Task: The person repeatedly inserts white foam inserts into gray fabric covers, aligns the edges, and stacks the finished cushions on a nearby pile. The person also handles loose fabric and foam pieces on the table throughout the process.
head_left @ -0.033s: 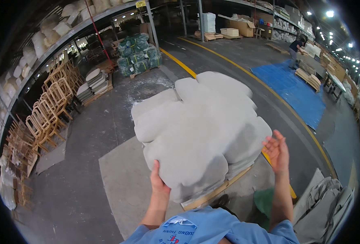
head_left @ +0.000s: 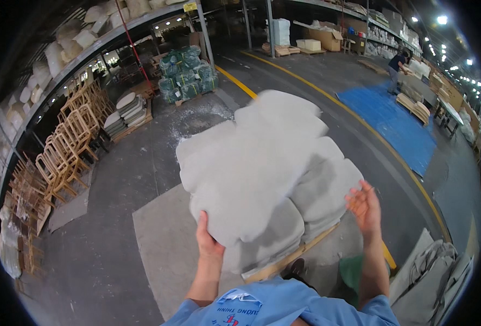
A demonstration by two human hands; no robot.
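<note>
A pile of light grey, round-cornered cushion-like pads lies in front of me on a wooden pallet point(head_left: 292, 251). My left hand point(head_left: 209, 240) grips the near left edge of the top pad point(head_left: 246, 174), thumb on its upper face and fingers hidden beneath. Wavy in outline, that pad lies across the pile and shades the lower pads point(head_left: 322, 187) at the right. Beside the pile's right edge, my right hand point(head_left: 366, 209) is open, fingers spread and slightly curled, holding nothing. Whether its fingertips touch the pad edge is hard to tell.
A flat grey sheet point(head_left: 162, 239) lies under the pallet. Wooden chair frames point(head_left: 61, 155) stand at the left, near stacked pads point(head_left: 129, 111) and green wrapped bundles point(head_left: 189, 73). Folded grey material point(head_left: 428, 271) sits at the lower right. Another person point(head_left: 397, 68) bends beyond a blue floor sheet point(head_left: 390, 122).
The top pad has shifted relative to the pile, exposing more of the lower pads at the right. My left hand has moved slightly left, and my right hand slightly left and down.
</note>
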